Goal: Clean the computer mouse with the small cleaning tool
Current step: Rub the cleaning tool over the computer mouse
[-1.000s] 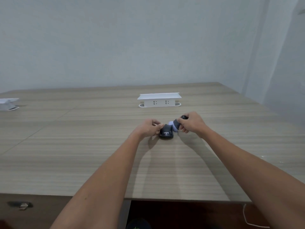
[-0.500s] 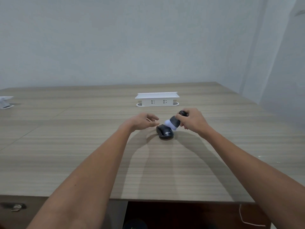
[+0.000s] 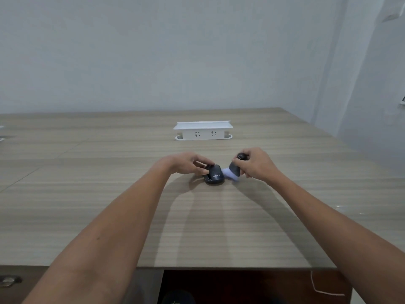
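L hand (image 3: 186,164) pins mouse (image 3: 215,177) to bench (image 3: 109,194); R hand (image 3: 255,165) grips brush (image 3: 233,171). Keep strokes light w/ mouse held firm.

Bench (image 3: 92,205): light wood-grain top, seams visible on the left side, near edge at the bottom of view. Black mouse (image 3: 215,177) sits flat on it, mid-bench. White socket box (image 3: 203,131) stands on the bench behind the mouse, toward the wall, well apart from it, two outlets facing the camera. Far left of the box, a white item at the frame edge, too cropped to identify.
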The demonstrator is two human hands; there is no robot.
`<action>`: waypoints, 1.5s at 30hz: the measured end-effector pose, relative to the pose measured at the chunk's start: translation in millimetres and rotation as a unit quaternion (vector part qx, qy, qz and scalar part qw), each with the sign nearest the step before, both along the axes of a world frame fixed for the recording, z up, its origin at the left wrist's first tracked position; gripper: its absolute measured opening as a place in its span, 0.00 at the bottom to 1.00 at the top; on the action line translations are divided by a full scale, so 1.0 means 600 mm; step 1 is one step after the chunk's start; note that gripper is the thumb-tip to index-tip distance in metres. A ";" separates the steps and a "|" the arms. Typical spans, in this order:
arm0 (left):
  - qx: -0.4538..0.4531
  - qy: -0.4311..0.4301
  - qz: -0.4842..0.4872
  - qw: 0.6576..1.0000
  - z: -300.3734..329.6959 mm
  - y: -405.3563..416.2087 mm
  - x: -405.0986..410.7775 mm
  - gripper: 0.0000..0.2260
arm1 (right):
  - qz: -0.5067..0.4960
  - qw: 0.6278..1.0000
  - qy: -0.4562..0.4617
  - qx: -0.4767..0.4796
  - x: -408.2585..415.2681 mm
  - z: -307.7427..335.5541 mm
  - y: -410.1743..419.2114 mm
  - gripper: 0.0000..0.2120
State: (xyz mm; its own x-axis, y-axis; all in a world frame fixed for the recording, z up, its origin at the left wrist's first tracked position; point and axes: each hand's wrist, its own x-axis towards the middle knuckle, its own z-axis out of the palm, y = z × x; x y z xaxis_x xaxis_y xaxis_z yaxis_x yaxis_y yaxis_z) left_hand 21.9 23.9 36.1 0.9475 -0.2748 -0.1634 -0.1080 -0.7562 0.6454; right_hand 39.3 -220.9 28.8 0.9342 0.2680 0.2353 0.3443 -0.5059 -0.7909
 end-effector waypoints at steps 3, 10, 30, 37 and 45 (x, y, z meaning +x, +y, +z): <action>0.006 -0.001 -0.001 1.000 0.001 0.002 -0.001 0.20 | 0.002 0.999 -0.006 0.046 -0.003 -0.001 -0.001 0.06; 0.012 -0.005 0.001 1.000 -0.002 0.003 -0.001 0.22 | -0.007 1.000 -0.029 -0.011 -0.006 -0.001 -0.002 0.07; 0.052 -0.047 0.016 0.997 -0.006 -0.004 -0.002 0.19 | -0.004 0.998 -0.050 -0.029 -0.027 0.017 0.005 0.08; 0.056 -0.058 0.035 0.996 -0.011 -0.010 0.000 0.14 | -0.019 0.997 -0.041 -0.055 -0.018 0.007 0.009 0.08; 0.001 -0.058 0.037 0.998 -0.020 -0.011 -0.006 0.15 | 0.019 0.998 0.025 -0.056 -0.018 0.027 0.020 0.09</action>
